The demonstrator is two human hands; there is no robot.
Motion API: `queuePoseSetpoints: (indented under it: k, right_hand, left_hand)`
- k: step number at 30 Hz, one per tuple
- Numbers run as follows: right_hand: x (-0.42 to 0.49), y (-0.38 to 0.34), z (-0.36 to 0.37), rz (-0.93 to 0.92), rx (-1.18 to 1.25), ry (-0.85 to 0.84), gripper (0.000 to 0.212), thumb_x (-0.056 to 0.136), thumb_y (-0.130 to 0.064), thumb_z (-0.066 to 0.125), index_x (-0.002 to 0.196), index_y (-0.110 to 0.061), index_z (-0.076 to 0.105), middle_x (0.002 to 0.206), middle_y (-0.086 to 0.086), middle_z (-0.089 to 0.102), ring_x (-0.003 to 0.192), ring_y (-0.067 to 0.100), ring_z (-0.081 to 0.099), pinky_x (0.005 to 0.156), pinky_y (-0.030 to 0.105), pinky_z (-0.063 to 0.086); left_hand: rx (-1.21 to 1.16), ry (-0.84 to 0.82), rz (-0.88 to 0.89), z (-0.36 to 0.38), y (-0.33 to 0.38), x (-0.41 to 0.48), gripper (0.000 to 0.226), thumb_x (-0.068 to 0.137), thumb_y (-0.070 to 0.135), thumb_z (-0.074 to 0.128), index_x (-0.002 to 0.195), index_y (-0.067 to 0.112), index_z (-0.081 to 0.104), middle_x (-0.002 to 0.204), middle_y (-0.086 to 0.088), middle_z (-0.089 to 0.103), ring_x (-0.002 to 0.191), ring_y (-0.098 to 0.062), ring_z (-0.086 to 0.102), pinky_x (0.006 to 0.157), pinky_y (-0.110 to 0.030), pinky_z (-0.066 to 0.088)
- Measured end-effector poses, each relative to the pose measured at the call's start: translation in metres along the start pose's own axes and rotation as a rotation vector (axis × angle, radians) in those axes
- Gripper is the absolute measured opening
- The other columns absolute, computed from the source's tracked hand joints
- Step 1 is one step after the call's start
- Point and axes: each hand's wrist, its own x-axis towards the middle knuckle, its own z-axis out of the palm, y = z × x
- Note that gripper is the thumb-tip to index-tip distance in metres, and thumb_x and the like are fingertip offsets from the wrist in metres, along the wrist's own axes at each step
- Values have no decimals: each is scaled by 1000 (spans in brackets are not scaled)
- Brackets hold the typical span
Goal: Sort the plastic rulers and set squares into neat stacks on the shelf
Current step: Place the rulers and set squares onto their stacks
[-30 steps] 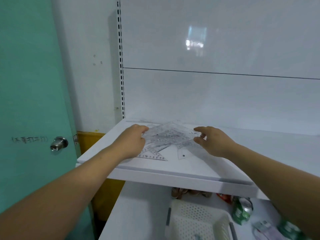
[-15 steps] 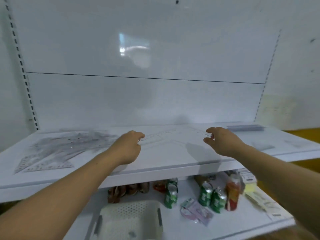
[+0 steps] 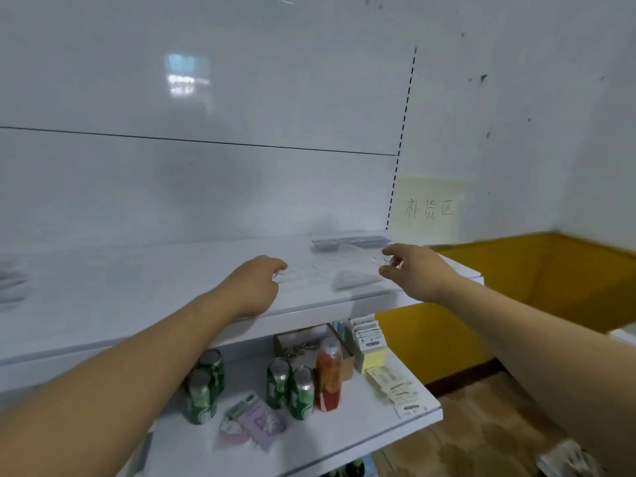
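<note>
RULER HEADS FOR ITS STACK: A person sorting drawing tools holds a long clear ruler (image 3: 330, 266) level over the right end of a white shelf (image 3: 137, 287), one hand at each end. The left hand (image 3: 254, 285) curls its fingers round the ruler's left end. The right hand (image 3: 418, 271) appears to pinch the right end between thumb and forefinger, though the plastic is see-through and the frame blurred, so the exact contact is hard to make out.

The ruler hangs just in front of a low stack of rulers (image 3: 351, 242) that lies along the back wall. A lone set square (image 3: 354, 278) lies flat near the shelf's front edge; whether it touches the ruler cannot be told. A smeared grey pile (image 3: 10, 284) at the far left of the shelf looks like the unsorted remainder. Green cans (image 3: 278, 383) and a red bottle (image 3: 328, 373) stand on the shelf below.

The step in hand is judged to be placing this ruler on the rear stack. To do it well, the ruler should run parallel to the stack and go down flat, not one end first. Fingertips against both ends can then square it up so the edges line up. The thin, slippery plastic may skate off the stack if let go early. The set square belongs in a stack of its own.
</note>
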Motion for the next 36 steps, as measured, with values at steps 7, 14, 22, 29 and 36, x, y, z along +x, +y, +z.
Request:
queuePoseSetpoints:
  k: [7, 14, 22, 29, 36]
  right_hand:
    - [71, 43, 14, -27, 18, -3, 44, 94, -38, 52, 135, -22, 49, 122, 3, 59, 101, 17, 54, 84, 24, 38]
    - [167, 71, 39, -66, 48, -50, 43, 92, -37, 56, 132, -22, 52, 116, 2, 60, 92, 13, 48, 83, 23, 36]
    - [238, 77, 59, -193, 27, -230, 41, 91, -36, 57, 130, -23, 53, 120, 1, 56, 111, 19, 52, 84, 22, 34]
    - [267, 74, 70, -402, -103, -371, 42, 94, -35, 53, 134, -22, 51, 135, 2, 53, 121, 19, 49, 98, 25, 35]
    - [274, 90, 78, -455, -70, -408, 50, 93, -42, 51, 140, -26, 43, 142, -1, 47, 129, 20, 43, 105, 29, 31]
  left_hand:
    - [50, -37, 1, 23, 4, 75, 44, 96, 10, 42, 139, 18, 42, 142, -3, 43, 125, -19, 44, 102, -24, 31]
    - [33, -80, 5, 41, -7, 146, 42, 95, 15, 44, 136, 24, 45, 138, 4, 46, 124, -12, 45, 101, -21, 31]
    - [46, -146, -62, 38, -9, 168, 42, 93, 11, 48, 134, 23, 49, 138, 6, 47, 127, -9, 43, 100, -13, 26]
    - [41, -112, -166, 44, 5, 157, 44, 90, 7, 50, 131, 23, 53, 136, 6, 50, 123, -6, 45, 93, -7, 25]
    - [20, -64, -257, 45, 16, 148, 44, 89, 7, 52, 128, 26, 55, 129, 12, 52, 112, 3, 42, 93, -7, 25]
